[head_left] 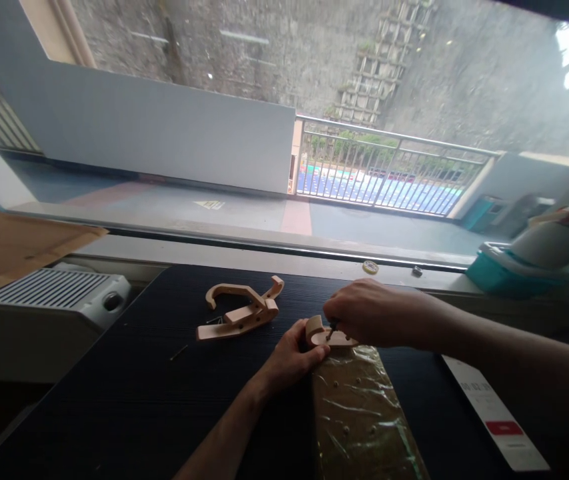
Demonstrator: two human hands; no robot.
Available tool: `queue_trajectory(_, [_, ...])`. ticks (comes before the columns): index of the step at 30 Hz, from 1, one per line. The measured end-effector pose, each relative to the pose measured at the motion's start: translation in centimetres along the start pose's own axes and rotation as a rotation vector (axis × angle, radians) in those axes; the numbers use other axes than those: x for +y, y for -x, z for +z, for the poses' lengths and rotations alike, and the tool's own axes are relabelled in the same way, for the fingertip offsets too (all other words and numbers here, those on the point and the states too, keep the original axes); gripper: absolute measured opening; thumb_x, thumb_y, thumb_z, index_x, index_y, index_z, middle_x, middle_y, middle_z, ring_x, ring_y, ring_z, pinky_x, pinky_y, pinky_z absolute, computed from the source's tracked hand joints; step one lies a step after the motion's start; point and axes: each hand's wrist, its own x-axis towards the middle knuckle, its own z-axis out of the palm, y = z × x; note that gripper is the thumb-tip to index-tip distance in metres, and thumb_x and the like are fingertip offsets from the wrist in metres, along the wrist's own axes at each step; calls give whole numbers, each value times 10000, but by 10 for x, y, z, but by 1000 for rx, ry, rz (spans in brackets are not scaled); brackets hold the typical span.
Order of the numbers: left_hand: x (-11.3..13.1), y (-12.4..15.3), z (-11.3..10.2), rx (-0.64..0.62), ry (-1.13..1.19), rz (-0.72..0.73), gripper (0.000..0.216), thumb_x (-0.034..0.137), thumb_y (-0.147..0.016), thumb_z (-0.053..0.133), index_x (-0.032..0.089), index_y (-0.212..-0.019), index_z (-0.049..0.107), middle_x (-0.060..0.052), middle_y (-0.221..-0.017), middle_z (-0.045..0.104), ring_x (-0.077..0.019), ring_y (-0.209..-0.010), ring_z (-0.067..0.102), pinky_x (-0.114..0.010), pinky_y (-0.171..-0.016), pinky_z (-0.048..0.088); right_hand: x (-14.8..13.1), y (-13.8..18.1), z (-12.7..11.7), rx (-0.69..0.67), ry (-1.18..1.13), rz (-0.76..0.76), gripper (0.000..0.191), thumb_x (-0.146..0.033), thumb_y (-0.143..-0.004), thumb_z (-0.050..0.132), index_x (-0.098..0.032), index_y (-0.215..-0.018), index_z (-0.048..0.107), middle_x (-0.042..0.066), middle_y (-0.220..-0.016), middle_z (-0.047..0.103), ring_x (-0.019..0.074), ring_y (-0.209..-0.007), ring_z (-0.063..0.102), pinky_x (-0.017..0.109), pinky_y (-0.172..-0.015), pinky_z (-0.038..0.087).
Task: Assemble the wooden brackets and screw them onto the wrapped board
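My left hand grips a curved wooden hook piece at its left end, thumb along the near side. The piece rests at the far end of a cardboard box wrapped in shiny clear tape. My right hand is closed in a fist over the piece, around a thin dark screwdriver-like tool whose tip points down at the wood. Most of that tool is hidden by the fingers. Left of my hands lies another wooden hook assembly with curved arms and dark holes.
A loose screw lies on the black table at left. A phone showing a timer is at right. On the window sill are a tape roll, a small metallic object and a teal bin. A radiator stands left.
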Motion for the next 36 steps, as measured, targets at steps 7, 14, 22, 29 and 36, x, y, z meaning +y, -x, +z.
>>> queue_trajectory(7, [0,0,-1,8,-16,-9,313,320,-737,629,168,-1001,557,-11,-854,581,-147,-798,527,-246,-743,416,19,4,16,75,-185,137,196,-243,-788,465,-198,-831,651,33,-762,657,140,-654,549,247,-553,325])
queue_trajectory(14, [-4,0,-3,-18,-10,14,311,338,-758,610,172,-1017,567,-22,-888,589,-165,-834,539,-264,-750,424,9,14,-1,46,-29,61,191,-171,-753,526,-188,-908,636,53,-772,663,171,-647,573,283,-556,320])
queue_trajectory(22, [-7,-2,-1,3,-27,11,309,344,-765,613,175,-1021,567,-28,-902,610,-168,-844,551,-267,-776,422,6,10,0,118,-76,6,203,-71,-784,452,-184,-765,620,57,-731,645,152,-637,557,277,-577,341])
queue_trajectory(29, [-4,-1,-1,-7,-15,-8,346,351,-753,628,169,-1040,559,-18,-865,594,-156,-817,539,-261,-766,428,18,12,11,121,-121,99,231,-272,-845,437,-158,-845,638,61,-729,643,151,-638,557,257,-547,324])
queue_trajectory(36, [-1,0,-2,-7,-32,-13,324,353,-757,621,178,-1023,569,-35,-930,624,-187,-896,561,-280,-807,425,-4,8,3,45,50,-56,102,-104,-781,521,-152,-780,611,34,-710,609,110,-559,496,247,-497,276])
